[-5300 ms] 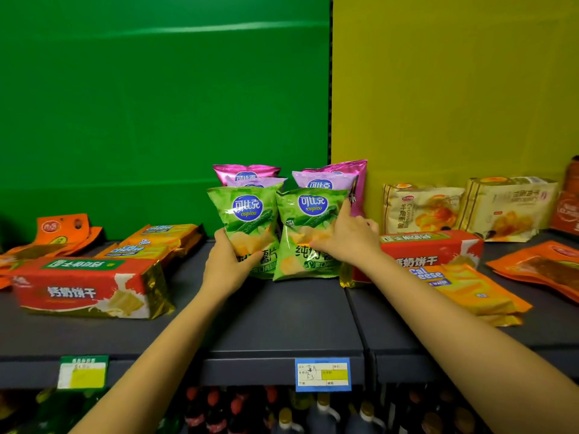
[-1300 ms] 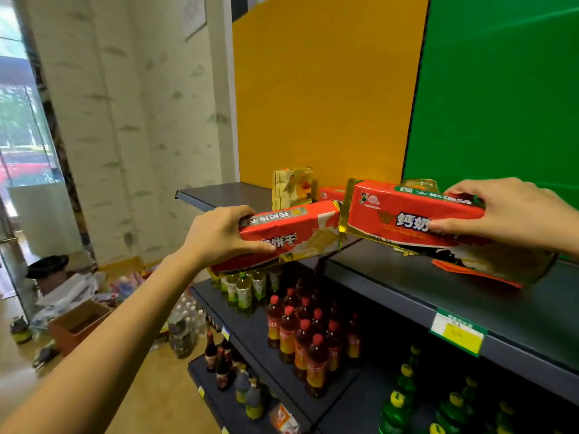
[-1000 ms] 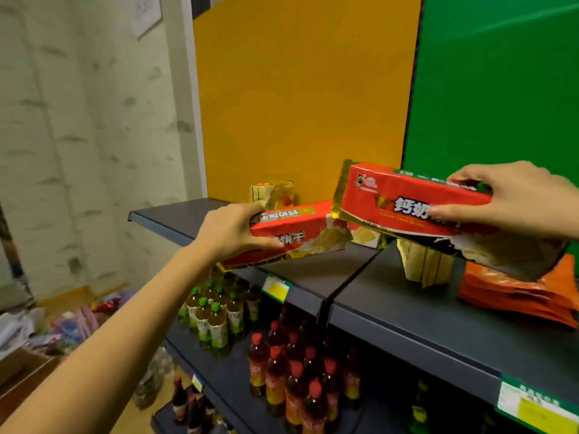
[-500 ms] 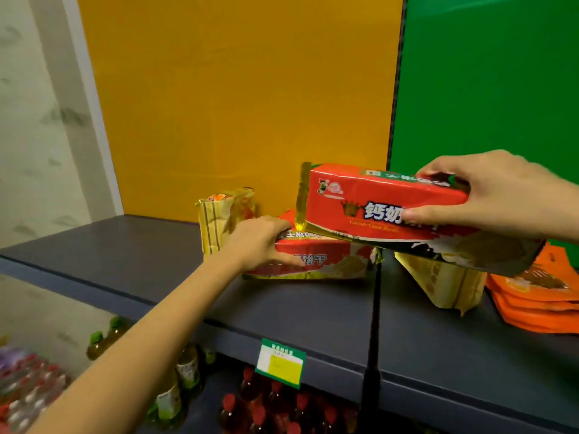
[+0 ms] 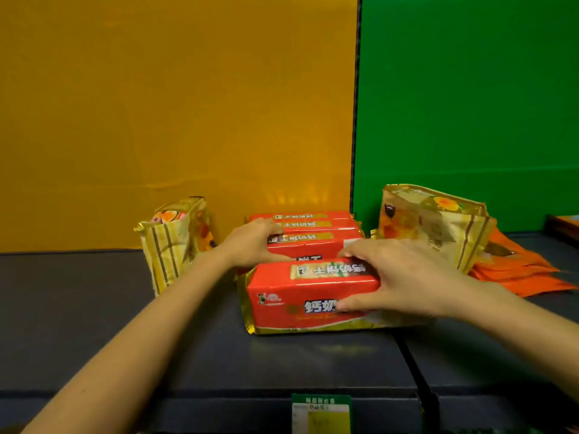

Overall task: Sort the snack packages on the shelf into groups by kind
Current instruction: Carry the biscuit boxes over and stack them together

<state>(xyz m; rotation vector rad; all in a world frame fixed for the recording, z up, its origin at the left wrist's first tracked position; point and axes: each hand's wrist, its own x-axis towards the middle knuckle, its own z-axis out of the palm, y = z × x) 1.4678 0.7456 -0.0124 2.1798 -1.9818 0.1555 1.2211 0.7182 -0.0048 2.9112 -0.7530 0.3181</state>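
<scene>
A red biscuit pack (image 5: 282, 296) lies on the dark shelf (image 5: 125, 324) at the front of a row of like red packs. My right hand (image 5: 404, 280) grips it, fingers over its top and thumb on its front face. Behind it sits a second red pack (image 5: 316, 244), which my left hand (image 5: 250, 245) holds at its left end. Two more red packs (image 5: 300, 219) lie behind that, against the yellow back panel. The right part of the front pack is hidden under my right hand.
A yellow striped snack bag (image 5: 172, 239) stands left of the red packs. Another yellow bag (image 5: 432, 223) leans to their right, with flat orange pouches (image 5: 513, 270) beyond it. A price tag (image 5: 321, 413) hangs on the shelf's front edge. A dark divider (image 5: 410, 355) splits the shelf.
My right hand brought its red pack down from the air onto the shelf in front of the others. My left hand slid its pack back against the rear packs. The view swung to face the shelf.
</scene>
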